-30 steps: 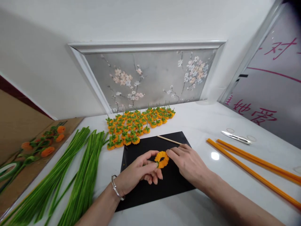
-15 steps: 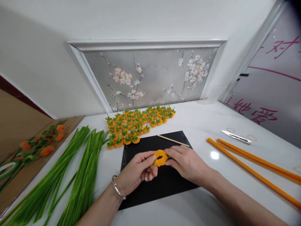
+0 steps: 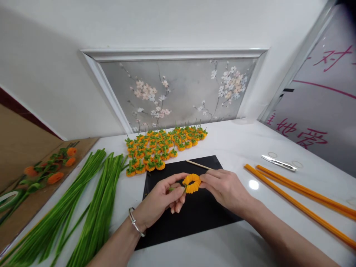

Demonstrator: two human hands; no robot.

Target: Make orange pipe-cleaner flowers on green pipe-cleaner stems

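Observation:
Above a black mat (image 3: 189, 222) I hold a ring of orange pipe cleaner loops (image 3: 191, 183), shaped like a flower with a dark open centre. My left hand (image 3: 164, 194) pinches it at the left side, where a bit of green shows between the fingers. On the other side, the thumb and fingertips of my right hand (image 3: 222, 187) are closed on the ring's right edge. Behind my right hand, a thin wooden stick (image 3: 198, 164) lies on the mat, partly hidden.
Several orange and green flower heads (image 3: 155, 148) stand in rows at the back. Green pipe cleaners (image 3: 97, 207) lie left, beside finished orange flowers (image 3: 55, 167) and green tape (image 3: 11, 200) on cardboard. To the right are orange pipe cleaners (image 3: 300, 193) and thread snips (image 3: 279, 163).
The orange ring has turned and risen slightly, its opening more in view. My right hand has shifted a little right, and my left fingers have changed their hold.

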